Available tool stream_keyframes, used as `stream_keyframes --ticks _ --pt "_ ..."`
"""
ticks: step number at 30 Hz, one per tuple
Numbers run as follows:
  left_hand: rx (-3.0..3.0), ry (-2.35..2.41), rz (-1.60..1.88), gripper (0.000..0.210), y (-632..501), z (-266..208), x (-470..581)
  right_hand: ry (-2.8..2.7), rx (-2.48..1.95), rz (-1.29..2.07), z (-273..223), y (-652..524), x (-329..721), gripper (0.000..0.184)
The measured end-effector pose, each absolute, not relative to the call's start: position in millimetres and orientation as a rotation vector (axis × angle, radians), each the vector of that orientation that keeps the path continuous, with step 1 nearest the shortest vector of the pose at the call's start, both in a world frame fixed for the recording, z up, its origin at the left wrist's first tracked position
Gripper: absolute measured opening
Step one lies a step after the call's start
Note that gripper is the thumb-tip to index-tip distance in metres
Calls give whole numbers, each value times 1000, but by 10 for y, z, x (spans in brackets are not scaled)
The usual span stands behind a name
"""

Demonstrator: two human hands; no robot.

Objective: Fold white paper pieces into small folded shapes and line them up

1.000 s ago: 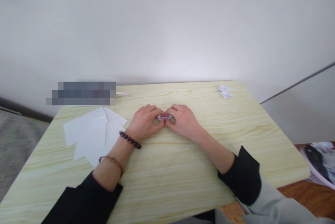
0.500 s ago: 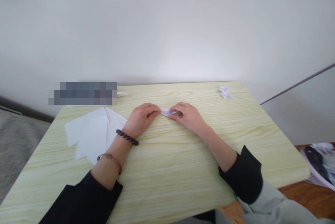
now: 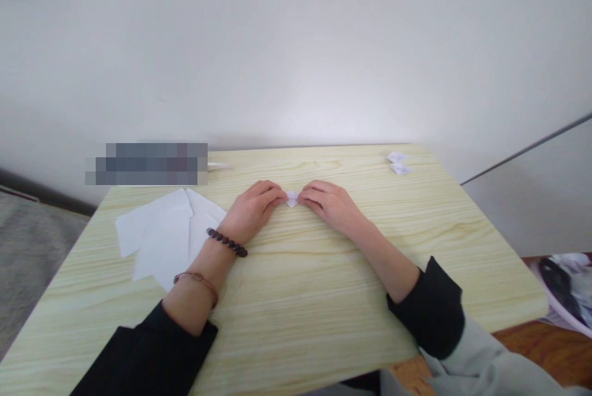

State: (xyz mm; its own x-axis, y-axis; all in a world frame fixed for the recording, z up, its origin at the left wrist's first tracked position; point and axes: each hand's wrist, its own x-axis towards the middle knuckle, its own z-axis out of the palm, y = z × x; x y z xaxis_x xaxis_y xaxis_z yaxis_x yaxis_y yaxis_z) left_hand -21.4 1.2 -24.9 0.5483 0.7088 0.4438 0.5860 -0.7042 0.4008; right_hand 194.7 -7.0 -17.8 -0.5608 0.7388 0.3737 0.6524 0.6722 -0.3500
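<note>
A small folded piece of white paper [image 3: 291,199] is held between my two hands near the middle of the table. My left hand [image 3: 254,206] pinches its left end, and my right hand [image 3: 329,203] pinches its right end. Only the paper's middle shows, coming to a point toward me; the fingertips cover the rest. Beside my left wrist lie several flat white paper sheets [image 3: 161,229], overlapping and fanned out. Two small folded paper pieces [image 3: 400,169] sit at the far right of the table.
The pale wood-grain table [image 3: 314,316] stands against a white wall [image 3: 296,44]. A blurred-out dark object [image 3: 152,165] lies at the back left. Past the table's right edge, a pinkish basin [image 3: 567,316] with dark and white items stands lower down.
The paper between my hands now shows a downward point instead of a long, narrow strip. The fingers of my right hand have closed together at its end. Both arms have barely moved.
</note>
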Motion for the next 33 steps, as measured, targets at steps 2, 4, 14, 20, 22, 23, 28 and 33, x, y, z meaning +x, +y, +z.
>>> stream_keyframes --ticks 2,4,14,20,22,23,28,33 --pt "2569 1097 887 23 -2 -232 -207 -2402 -1068 232 -166 -76 1937 19" --pt "2535 1142 901 22 -21 -208 -204 -2382 -1073 247 -162 -82 1934 18" --pt "2446 1199 901 21 -47 -178 -203 -2251 -1079 276 -200 -84 1944 12" --pt "2352 1281 935 21 -59 -154 -190 -2269 -1099 261 -199 -92 1939 14" --pt "2356 1290 933 23 -58 -150 -195 -2276 -1094 267 -192 -92 1935 14" --pt "2365 1281 931 23 -56 -150 -199 -2282 -1087 271 -188 -91 1932 15" --pt "2387 1253 914 25 -49 -161 -216 -2299 -1080 290 -175 -88 1919 15" --pt "2372 1273 912 22 -50 -157 -201 -2265 -1133 306 -178 -97 1923 13"
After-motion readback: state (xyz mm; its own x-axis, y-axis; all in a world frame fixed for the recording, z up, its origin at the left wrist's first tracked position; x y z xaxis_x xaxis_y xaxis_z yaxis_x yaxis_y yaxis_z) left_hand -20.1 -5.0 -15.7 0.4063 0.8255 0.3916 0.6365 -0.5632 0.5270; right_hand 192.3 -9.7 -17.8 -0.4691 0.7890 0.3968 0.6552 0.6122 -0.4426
